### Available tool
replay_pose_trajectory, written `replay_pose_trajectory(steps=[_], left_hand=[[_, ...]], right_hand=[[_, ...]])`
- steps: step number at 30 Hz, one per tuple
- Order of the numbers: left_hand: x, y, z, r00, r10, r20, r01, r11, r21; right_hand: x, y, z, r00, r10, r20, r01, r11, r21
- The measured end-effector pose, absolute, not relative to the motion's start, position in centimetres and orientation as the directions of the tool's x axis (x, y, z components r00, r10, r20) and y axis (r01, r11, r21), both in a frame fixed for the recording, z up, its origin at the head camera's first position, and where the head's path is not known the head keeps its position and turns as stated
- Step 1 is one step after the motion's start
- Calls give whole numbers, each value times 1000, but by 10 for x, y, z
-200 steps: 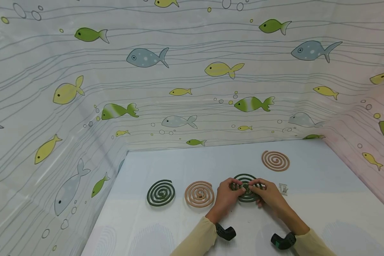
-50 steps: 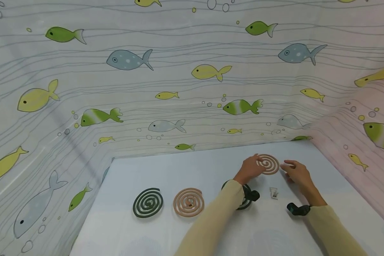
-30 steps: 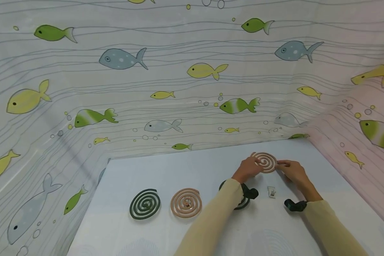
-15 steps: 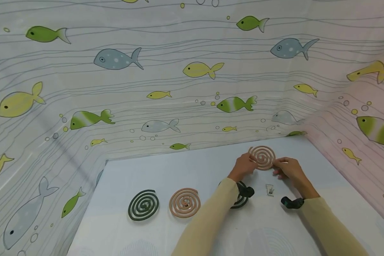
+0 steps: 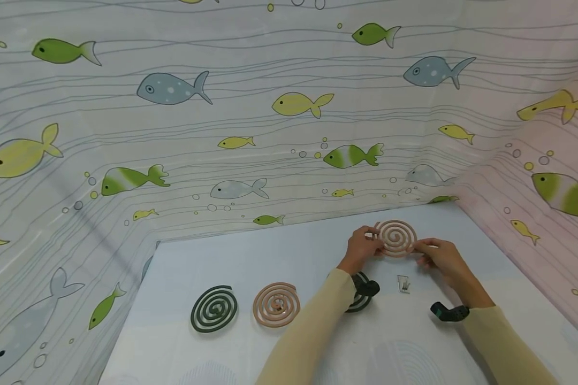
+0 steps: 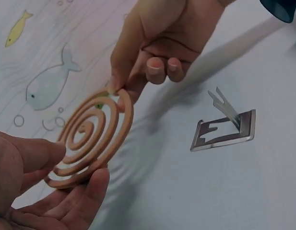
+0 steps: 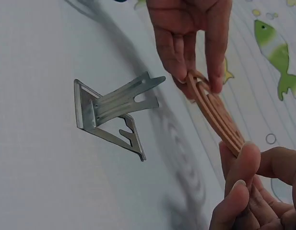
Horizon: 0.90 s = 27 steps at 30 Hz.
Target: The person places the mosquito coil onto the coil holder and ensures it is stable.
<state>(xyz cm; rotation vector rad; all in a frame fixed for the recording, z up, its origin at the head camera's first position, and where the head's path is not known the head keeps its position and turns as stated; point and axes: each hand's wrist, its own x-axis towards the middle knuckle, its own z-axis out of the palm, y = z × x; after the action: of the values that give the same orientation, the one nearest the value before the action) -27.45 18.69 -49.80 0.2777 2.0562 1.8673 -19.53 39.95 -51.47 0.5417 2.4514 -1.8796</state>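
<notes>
A tan mosquito coil (image 5: 395, 237) is held up between both hands, tilted above the tabletop. My left hand (image 5: 362, 249) pinches its left edge between thumb and fingers; in the right wrist view the left hand (image 7: 191, 38) grips the coil's far end. At the opposite edge, my right hand (image 5: 440, 259) pinches the rim with thumb and forefinger, its other fingers curled beneath, as the left wrist view shows. A small metal coil stand (image 5: 403, 284) lies on the table below, its forked prong (image 7: 126, 99) bent upward.
On the white table (image 5: 250, 256) lie a dark green coil (image 5: 215, 309) at left and a tan coil (image 5: 276, 305) beside it, with metal showing at its centre. Another green coil (image 5: 362, 307) is partly hidden by the left wrist. Fish-print sheeting (image 5: 241, 160) walls the back and sides.
Both hands left the middle green coil for the tan coil at the back. The right hand has taken its right edge, and the coil is now lifted and tilted. The head view has shifted.
</notes>
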Motion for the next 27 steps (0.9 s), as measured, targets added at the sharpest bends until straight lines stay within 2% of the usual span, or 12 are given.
replay_pose_trajectory(steps=[3,7,14,21,27], left_hand=[[-273,182,-496,-908,402,-120,-132,-1,991],[-270,177,-493,-903,421,-87,-117,-45,992],[-263,173,-487,-847,530,-33,-105,-108,989],[-261,164,-481,-841,542,0,-44,-67,997],[-259,155,-482,-812,583,-33,-27,19,999]], right_hand=[[-193,396,-514,-952,237,-194,246,212,-946],[-189,391,-511,-959,216,-185,225,180,-957],[-180,382,-504,-960,231,-157,202,184,-962],[-168,382,-499,-974,192,-119,144,125,-982],[-159,382,-497,-986,133,-102,129,211,-969]])
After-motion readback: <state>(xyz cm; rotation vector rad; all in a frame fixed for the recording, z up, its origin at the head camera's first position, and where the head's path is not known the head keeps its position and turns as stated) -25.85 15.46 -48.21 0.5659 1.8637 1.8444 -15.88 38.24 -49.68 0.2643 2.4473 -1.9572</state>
